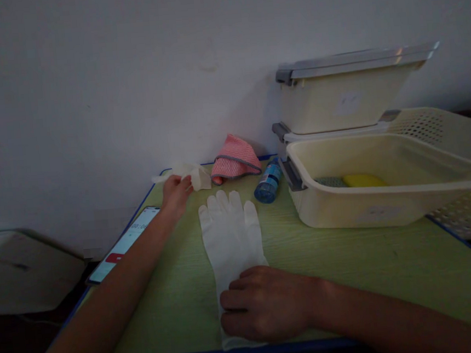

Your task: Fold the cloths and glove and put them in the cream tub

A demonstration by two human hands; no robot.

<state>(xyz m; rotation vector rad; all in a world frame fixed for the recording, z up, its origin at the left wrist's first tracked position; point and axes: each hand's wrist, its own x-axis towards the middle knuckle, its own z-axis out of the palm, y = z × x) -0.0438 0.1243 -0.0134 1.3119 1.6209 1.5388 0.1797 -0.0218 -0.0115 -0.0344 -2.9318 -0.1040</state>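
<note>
A white rubber glove (230, 234) lies flat on the green table (350, 265), fingers pointing away from me. My right hand (267, 303) rests on its cuff end near the front edge, fingers curled and pressed on it. My left hand (176, 194) reaches to the far left of the table and pinches a second white glove (190, 175), which lies crumpled there.
A pink cloth (236, 157) and a small blue bottle (268, 183) lie at the back. A cream tub (380, 186) holding a yellow sponge (363, 180) stands at the right, with a lidded box (347, 92) behind it. A phone (124, 244) lies at the left edge.
</note>
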